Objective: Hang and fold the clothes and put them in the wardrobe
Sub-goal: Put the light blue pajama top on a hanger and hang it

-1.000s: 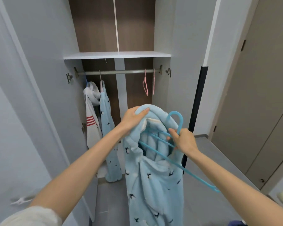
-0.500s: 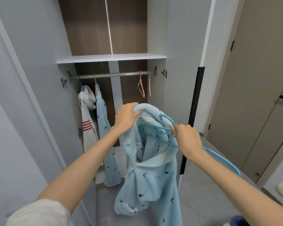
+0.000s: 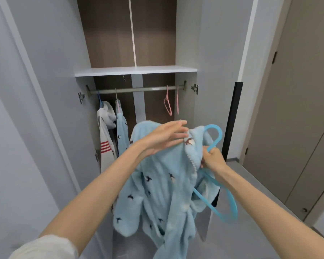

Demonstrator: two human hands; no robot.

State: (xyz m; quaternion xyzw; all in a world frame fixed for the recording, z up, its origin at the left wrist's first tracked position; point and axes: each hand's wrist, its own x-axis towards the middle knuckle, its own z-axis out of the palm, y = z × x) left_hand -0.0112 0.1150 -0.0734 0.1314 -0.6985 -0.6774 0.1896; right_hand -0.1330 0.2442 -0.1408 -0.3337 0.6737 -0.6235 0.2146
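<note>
Left hand (image 3: 166, 136) is flat with fingers straight, laid on top of the light blue fleece garment with dark bird print (image 3: 157, 186); not gripping anything as far as shows. Right hand (image 3: 212, 160) is curled tight round the neck of the blue plastic hanger (image 3: 230, 208), just below its hook. It may also pinch some fleece, can't tell.

The garment is held up in front of the open wardrobe, below the metal hanging rail (image 3: 138, 89), draped partly over the hanger. One hanger arm sticks out bare at lower right, so it's only half on. The hem hangs loose toward the grey floor (image 3: 251, 184).

Progress: early-to-mid, by my read.
- **Done:** two pieces are on the rail at the left, a white hooded top with red stripes (image 3: 106, 135) and a light blue printed piece (image 3: 122, 131) right beside it.
- **Spare:** two empty pink hangers (image 3: 167, 106) hang at the rail's right end.
- **Left:** seat this garment on both hanger arms, then hook it onto the rail.
- **Folding:** no folded clothes in view, incl. on the white shelf (image 3: 135, 71) above the rail, so folding looks not started.
- **Other clothes waiting:** out of view, can't say.
</note>
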